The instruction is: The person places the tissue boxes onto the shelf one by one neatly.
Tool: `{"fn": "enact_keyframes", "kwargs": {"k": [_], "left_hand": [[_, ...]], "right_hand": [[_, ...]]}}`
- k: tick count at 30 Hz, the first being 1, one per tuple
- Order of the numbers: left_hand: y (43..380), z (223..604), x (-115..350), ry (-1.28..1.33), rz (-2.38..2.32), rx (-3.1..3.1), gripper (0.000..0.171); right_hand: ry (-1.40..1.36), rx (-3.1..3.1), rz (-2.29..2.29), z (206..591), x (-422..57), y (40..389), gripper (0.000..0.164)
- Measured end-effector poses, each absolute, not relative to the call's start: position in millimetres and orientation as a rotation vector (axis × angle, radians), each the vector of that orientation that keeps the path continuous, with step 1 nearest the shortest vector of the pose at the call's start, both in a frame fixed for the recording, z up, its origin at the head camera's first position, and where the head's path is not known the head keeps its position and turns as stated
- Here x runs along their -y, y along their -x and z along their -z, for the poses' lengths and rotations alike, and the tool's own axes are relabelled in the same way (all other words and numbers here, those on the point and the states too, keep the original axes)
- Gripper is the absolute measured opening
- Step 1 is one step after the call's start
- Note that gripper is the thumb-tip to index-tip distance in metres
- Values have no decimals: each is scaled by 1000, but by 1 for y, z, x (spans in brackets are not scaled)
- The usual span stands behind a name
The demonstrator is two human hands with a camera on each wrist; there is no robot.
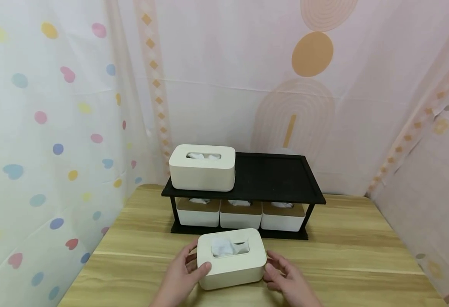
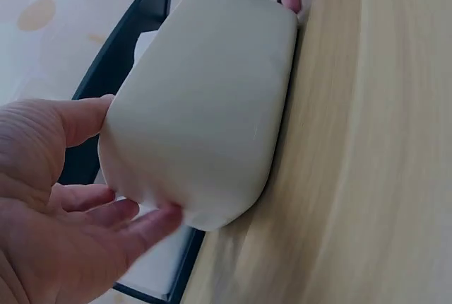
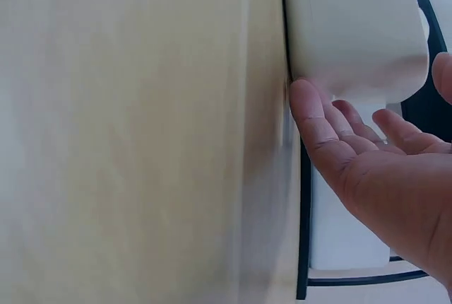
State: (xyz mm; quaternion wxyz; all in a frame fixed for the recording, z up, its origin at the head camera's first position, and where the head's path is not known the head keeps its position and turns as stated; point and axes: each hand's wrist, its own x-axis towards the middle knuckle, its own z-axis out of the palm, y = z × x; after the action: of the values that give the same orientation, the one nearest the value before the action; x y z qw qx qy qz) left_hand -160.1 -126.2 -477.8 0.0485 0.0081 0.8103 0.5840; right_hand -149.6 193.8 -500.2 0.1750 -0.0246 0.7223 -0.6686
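Note:
A cream tissue box [image 1: 230,276] with white tissue in its top slot sits at a slight angle at the front of the wooden table. My left hand [image 1: 184,270] grips its left end, thumb at the top edge and fingers round the side. At the opposite end, my right hand [image 1: 286,277] touches the box with fingertips low on the wall; its thumb stands away from the box in the right wrist view. The left wrist view shows the box's long side [image 2: 205,92] between both hands.
Behind the box stands a black two-level rack [image 1: 274,177]. Another cream tissue box [image 1: 202,178] rests on its top left. Three white boxes with brown lids, such as the middle one [image 1: 240,219], line the lower level. Patterned curtains [image 1: 224,64] hang behind the table [image 1: 132,256].

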Motion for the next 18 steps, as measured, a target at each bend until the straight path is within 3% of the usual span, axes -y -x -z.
{"fn": "enact_keyframes", "kwargs": {"k": [10,18], "left_hand": [[140,486,125,7,-1864,-2293,100],[136,492,118,195,-1984,-2170,96]], "right_hand": [[-46,-2034,1902,501,-185,146,84],[-75,-2111,1864,505,-175,147,84]]}}
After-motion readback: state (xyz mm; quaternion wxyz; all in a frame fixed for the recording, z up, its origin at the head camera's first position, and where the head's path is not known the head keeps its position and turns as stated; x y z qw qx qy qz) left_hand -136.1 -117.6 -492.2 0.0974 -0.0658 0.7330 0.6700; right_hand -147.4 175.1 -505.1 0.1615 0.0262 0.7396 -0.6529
